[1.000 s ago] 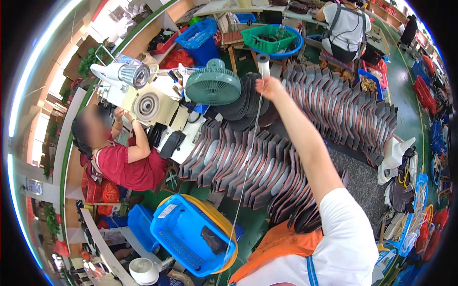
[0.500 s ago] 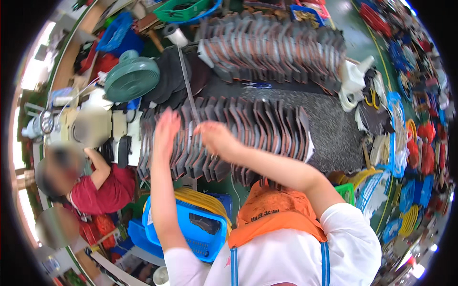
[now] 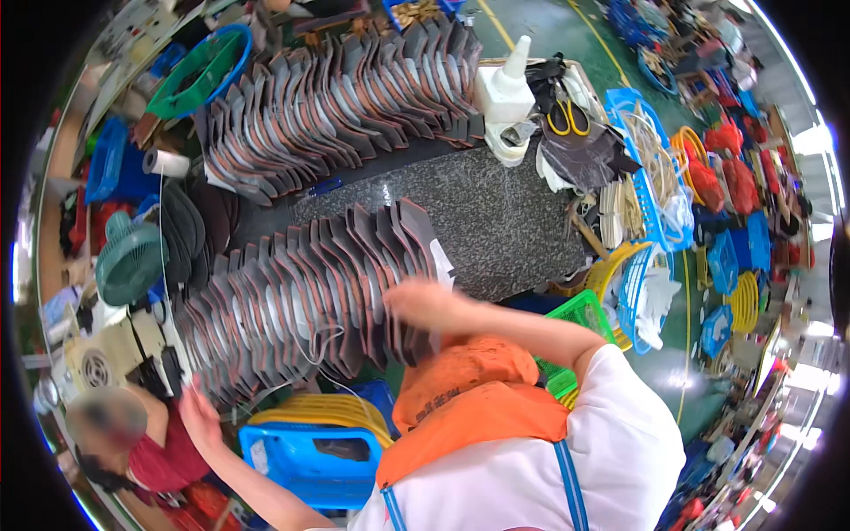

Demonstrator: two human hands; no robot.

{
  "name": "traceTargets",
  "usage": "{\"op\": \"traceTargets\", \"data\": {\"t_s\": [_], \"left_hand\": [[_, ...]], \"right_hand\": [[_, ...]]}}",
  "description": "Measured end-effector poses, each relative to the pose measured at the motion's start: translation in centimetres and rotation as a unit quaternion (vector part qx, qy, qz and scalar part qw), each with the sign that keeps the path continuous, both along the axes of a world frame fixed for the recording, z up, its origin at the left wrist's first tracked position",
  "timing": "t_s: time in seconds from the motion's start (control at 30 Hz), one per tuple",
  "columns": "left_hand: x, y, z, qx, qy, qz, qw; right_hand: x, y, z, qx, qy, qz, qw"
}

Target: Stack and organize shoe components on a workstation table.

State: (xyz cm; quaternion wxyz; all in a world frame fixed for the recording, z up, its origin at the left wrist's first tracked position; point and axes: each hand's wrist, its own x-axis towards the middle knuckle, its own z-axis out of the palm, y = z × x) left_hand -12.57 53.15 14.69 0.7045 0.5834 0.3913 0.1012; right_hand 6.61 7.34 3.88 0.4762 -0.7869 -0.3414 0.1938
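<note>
More spread out than a second ago, left hand (image 3: pixel 200 416) low, right hand (image 3: pixel 427 305) over near row of grey pieces (image 3: pixel 305 296), leaving white string (image 3: pixel 163 239) from spool (image 3: pixel 170 165) drawn down past the row's left end, grips honestly too blurry to tell.

A person's left hand (image 3: pixel 201 416) points toward eleven o'clock at the view's eight-o'clock side; the blurred right hand (image 3: pixel 427 304) sits near center, right elbow (image 3: pixel 588 350) bent at four.

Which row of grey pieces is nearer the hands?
The lower row of thin grey, red-edged pieces; the right hand overlaps it, the upper row lies beyond.
</note>
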Motion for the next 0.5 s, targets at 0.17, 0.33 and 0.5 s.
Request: {"op": "traceTargets", "data": {"t_s": [0.17, 0.33, 0.5], "left_hand": [[-27.1, -11.0, -2.0, 0.000, 0.164, 0.319, 0.933], [-53.8, -33.2, 6.0, 0.142, 0.367, 0.466, 0.793], [-59.2, -54.3, 8.8, 0.172, 0.400, 0.499, 0.749]], "right_hand": [[13.2, -7.6, -5.4, -0.101, -0.017, -0.168, 0.980], [22.1, 4.5, -8.8, 0.020, -0.157, -0.021, 0.987], [24.6, 14.1, -11.4, -0.250, -0.273, 0.097, 0.924]]}}
